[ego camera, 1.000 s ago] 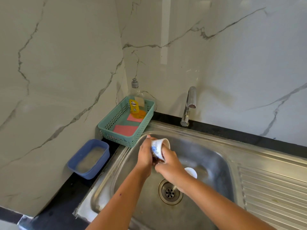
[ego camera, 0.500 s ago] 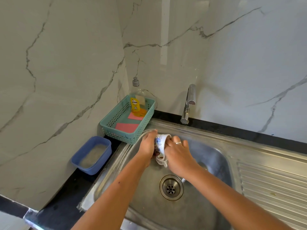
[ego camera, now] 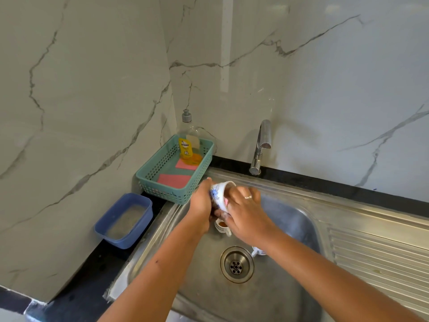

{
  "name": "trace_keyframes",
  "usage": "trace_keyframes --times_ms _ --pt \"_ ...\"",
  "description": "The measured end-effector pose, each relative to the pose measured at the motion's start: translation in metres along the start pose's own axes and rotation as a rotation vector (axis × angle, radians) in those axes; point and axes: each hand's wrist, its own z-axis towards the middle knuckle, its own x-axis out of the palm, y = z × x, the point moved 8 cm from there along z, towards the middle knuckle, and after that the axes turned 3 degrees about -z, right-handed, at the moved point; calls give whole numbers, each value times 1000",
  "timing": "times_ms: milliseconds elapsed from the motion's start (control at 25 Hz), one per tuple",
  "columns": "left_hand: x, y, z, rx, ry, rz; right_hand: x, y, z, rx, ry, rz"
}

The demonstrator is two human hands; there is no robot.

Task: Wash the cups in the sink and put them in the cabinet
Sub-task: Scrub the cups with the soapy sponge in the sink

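One cup [ego camera: 257, 252] lies mostly hidden under the right forearm [ego camera: 313, 270]; the bottle label [ego camera: 185, 147] is unreadable

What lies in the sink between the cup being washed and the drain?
In the head view, a small white cup with brown dregs stands on the sink floor between the held cup and the drain.

Both bare forearms reached forward and converged. Left hand [ego camera: 201, 203] was curled round the cup [ego camera: 220, 191] from its left side, back of hand up. Right hand [ego camera: 246, 211] closed on it from the right: thumb on the wall, fingers [ego camera: 241, 194] bent over the rim. One finger wore a ring [ego camera: 248, 197].
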Motion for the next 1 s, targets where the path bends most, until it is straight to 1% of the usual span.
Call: trace_keyframes --times_ms 40,80,120,160,200,240,320,360,400,480,560,600,680,720,760,800,840,880,920,1000 --pt "-1 1 -2 -26 -20 18 -7 2 -1 -120 -58 -110" --pt "-2 1 -1 -24 -32 14 -8 0 0 -168 -87 -154" --pt "-2 -2 -1 1 -39 -1 -8 -2 4 -132 -70 -122" --pt "-4 -8 0 60 -46 -7 -9 -2 8 -31 -26 -9" --pt "-5 -14 2 157 -55 2 -7 -2 10 119 17 161" --pt "-7 -22 2 296 -65 36 -2 -1 9 293 46 399" --pt "-8 -37 -7 652 -66 180 7 -4 0 687 35 932" --pt "-7 -41 -14 827 -50 282 13 -5 -5 871 20 1116" --pt "-4 -43 -19 975 -22 398 16 -7 -8 1009 4 1220" --pt "1 -42 -23 1159 23 626 16 -8 -10 1169 -34 1329" --pt "3 -41 -25 1232 47 759 13 -10 -10 1227 -71 1381" --pt "4 -39 -25 1248 64 776 11 -12 -10 1234 -87 1383" --pt "4 -37 -27 1204 114 710 9 -15 -11 1213 -116 1309" --pt "4 -36 -29 1158 133 640 6 -18 -13 1175 -148 1235" --pt "6 -35 -32 1108 141 558 0 -20 -12 1091 -190 1125" --pt "5 -35 -32 1037 137 466 -8 -19 -11 950 -238 980" --pt "4 -34 -30 927 122 366 -17 -14 -8 745 -279 787" --pt "1 -31 -21 766 94 267 -25 -4 -5 494 -299 579" --pt "-5 -24 -10 564 66 181 -29 7 -5 247 -289 356" --pt "-14 -3 3 130 58 98 -27 19 -10 -138 -260 -50"
